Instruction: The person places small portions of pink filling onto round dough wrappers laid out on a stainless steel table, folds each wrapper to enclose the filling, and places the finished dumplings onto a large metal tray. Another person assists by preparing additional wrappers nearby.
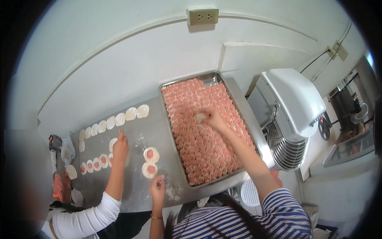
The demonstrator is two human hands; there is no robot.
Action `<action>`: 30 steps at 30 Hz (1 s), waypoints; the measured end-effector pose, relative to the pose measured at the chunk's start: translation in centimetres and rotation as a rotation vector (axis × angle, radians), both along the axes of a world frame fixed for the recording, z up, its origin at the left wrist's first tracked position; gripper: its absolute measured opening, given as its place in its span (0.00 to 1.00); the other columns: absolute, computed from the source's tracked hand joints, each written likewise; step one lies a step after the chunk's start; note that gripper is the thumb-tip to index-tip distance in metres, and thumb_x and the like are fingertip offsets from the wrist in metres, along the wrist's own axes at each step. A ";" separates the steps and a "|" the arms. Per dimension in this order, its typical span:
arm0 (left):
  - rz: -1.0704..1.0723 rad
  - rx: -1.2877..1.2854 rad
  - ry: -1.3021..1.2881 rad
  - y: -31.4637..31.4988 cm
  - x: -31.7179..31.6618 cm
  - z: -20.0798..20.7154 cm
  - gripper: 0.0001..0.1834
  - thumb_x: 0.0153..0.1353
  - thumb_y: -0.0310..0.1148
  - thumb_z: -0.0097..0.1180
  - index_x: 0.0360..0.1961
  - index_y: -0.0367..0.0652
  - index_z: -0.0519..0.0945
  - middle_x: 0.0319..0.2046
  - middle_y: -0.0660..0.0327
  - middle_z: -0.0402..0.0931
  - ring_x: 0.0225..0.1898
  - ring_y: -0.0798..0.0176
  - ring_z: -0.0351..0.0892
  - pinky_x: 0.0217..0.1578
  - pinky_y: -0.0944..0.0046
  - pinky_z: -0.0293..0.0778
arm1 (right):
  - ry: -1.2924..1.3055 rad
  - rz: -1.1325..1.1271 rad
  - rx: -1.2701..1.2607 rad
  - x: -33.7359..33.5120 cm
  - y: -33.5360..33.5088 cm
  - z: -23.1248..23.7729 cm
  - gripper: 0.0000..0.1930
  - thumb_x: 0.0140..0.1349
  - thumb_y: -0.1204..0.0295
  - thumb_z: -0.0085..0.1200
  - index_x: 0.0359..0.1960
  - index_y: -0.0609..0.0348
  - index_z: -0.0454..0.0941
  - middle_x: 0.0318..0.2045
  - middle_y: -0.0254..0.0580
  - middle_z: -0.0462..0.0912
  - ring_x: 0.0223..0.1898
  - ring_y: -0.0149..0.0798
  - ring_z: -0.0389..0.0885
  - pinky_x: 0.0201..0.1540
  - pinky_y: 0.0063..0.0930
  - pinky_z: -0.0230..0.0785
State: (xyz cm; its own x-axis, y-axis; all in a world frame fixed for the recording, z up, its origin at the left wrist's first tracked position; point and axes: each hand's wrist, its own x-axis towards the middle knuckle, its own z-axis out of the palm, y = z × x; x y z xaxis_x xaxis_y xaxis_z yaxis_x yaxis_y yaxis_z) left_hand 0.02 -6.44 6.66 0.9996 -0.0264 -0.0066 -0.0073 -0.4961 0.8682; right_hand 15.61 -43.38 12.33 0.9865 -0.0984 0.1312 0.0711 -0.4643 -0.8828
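Observation:
My right hand [215, 119] reaches over a large metal tray [180, 181] packed with rows of small open-topped dumplings [207, 151], pink filling showing. Its fingers are closed on a pale dumpling [200, 117] just above or touching the rows; which, I cannot tell. Near the table's front edge, my left hand [157, 189] has its fingers curled together around something small and pale that I cannot make out. Just beyond it lie two overlapping round dough wrappers [155, 155], each with a ball of pink filling [151, 169].
At left, a co-worker's hand [121, 147] is over wrappers on the metal table [135, 191]. Plain wrappers [119, 119] line the back; a row with filling [96, 164] runs nearer. A white dough mixer [292, 103] stands right of the tray, a wall [131, 63] behind.

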 end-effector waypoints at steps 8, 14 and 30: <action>-0.077 0.175 -0.163 -12.3 8.1 7.1 0.10 0.54 0.21 0.54 0.38 0.36 0.79 0.31 0.54 0.78 0.31 0.58 0.78 0.34 0.63 0.72 | -0.088 -0.260 -0.293 18.3 -15.0 -3.7 0.17 0.40 0.72 0.63 0.36 0.55 0.81 0.27 0.44 0.82 0.33 0.45 0.81 0.36 0.33 0.72; 0.092 0.186 -0.175 -13.1 5.8 6.2 0.09 0.54 0.20 0.53 0.38 0.36 0.78 0.32 0.56 0.77 0.31 0.59 0.77 0.35 0.64 0.72 | -0.062 -0.281 -0.376 24.8 -15.4 -9.1 0.09 0.49 0.73 0.54 0.33 0.58 0.80 0.32 0.51 0.80 0.38 0.53 0.79 0.42 0.43 0.71; 0.366 0.220 0.030 -9.0 -0.8 1.3 0.09 0.56 0.20 0.52 0.39 0.34 0.77 0.31 0.55 0.79 0.28 0.65 0.78 0.32 0.66 0.73 | -0.148 0.122 -0.607 25.5 -13.8 -8.4 0.09 0.53 0.74 0.49 0.35 0.58 0.79 0.37 0.54 0.76 0.42 0.55 0.76 0.46 0.45 0.70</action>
